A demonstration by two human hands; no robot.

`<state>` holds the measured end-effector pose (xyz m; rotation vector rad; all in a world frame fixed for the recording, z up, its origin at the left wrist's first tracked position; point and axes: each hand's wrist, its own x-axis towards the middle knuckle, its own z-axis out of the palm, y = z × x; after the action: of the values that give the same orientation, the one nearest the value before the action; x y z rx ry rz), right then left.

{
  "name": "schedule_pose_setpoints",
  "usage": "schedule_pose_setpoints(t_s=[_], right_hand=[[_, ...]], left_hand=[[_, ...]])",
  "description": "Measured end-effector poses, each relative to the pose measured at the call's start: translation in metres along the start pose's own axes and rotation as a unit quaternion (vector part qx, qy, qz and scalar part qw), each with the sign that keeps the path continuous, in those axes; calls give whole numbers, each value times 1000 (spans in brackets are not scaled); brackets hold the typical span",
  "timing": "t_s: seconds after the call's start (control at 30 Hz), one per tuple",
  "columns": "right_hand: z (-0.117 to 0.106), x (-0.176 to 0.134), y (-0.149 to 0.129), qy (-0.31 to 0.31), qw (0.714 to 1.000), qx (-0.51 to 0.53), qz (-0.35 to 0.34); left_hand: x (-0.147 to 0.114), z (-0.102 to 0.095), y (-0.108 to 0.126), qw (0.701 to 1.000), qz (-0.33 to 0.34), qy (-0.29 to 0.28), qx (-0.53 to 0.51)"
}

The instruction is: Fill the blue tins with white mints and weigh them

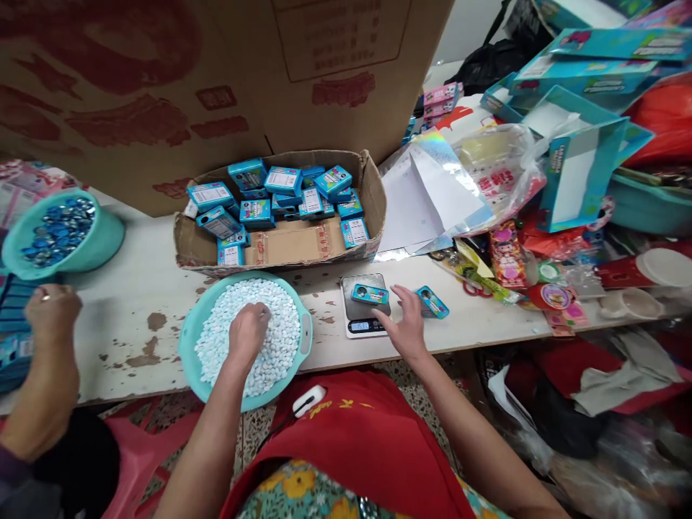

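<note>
My left hand [249,333] is closed above a turquoise basin [187,339] full of small white and pale blue candies [227,317]; whatever its fingers hold is hidden. My right hand [404,324] has its thumb and fingers apart beside a small digital scale [354,308] with a lit display. On the scale's plate lies a small blue box [370,293] with a dark round hole, just left of my right fingertips. A second blue box [432,302] rests on the table behind my right hand.
A cut-down carton [281,256] at the back holds several blue boxes [256,213]. At left, a co-worker's hand [52,310] is near a turquoise tub [102,234] of shiny blue pieces. Papers [432,187], bags, scissors [476,290] and a cup [630,305] crowd the right.
</note>
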<state>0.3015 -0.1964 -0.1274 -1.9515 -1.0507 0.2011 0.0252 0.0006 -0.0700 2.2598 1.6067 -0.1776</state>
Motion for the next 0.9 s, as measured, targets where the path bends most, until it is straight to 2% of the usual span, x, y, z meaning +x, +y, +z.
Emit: schedule_pose_setpoints(t_s=[0.07, 0.1, 0.17, 0.2, 0.23, 0.27, 0.37, 0.43, 0.5, 0.57, 0.63, 0.7, 0.77, 0.9], right_hand=[[17, 11, 0, -55, 998, 31, 13], [22, 16, 0, -76, 996, 46, 26], [26, 24, -5, -94, 992, 62, 52], [25, 28, -11, -92, 992, 64, 58], [23, 30, -20, -88, 993, 66, 53], [21, 33, -31, -88, 993, 69, 40], [19, 38, -74, -123, 989, 83, -28], [27, 39, -105, -170, 978, 91, -79], [42, 39, -131, -222, 962, 94, -125], [59, 38, -151, -265, 948, 85, -154], [73, 35, -164, -292, 939, 72, -167], [84, 33, -172, -309, 933, 64, -172], [91, 31, -177, -316, 931, 64, -171], [100, 29, -187, -322, 929, 68, -167]], left_hand=[[-2, 0, -13, 986, -54, 28, -154], [-4, 1, -19, 958, -93, 42, -266], [-7, 1, -30, 865, -159, 50, -474], [-10, 2, -35, 818, -178, 43, -545], [-13, 1, -39, 785, -187, 33, -590], [-16, 0, -41, 767, -188, 23, -612], [-26, -13, -39, 742, -173, -15, -647], [-33, -31, -30, 765, -131, -31, -630], [-39, -51, -18, 827, -50, -34, -559], [-44, -69, -7, 896, 54, -17, -440], [-46, -81, -1, 938, 146, 2, -314], [-47, -85, -2, 954, 200, 17, -222], [-46, -85, -6, 959, 214, 22, -184], [-45, -85, -15, 953, 212, 28, -215]])
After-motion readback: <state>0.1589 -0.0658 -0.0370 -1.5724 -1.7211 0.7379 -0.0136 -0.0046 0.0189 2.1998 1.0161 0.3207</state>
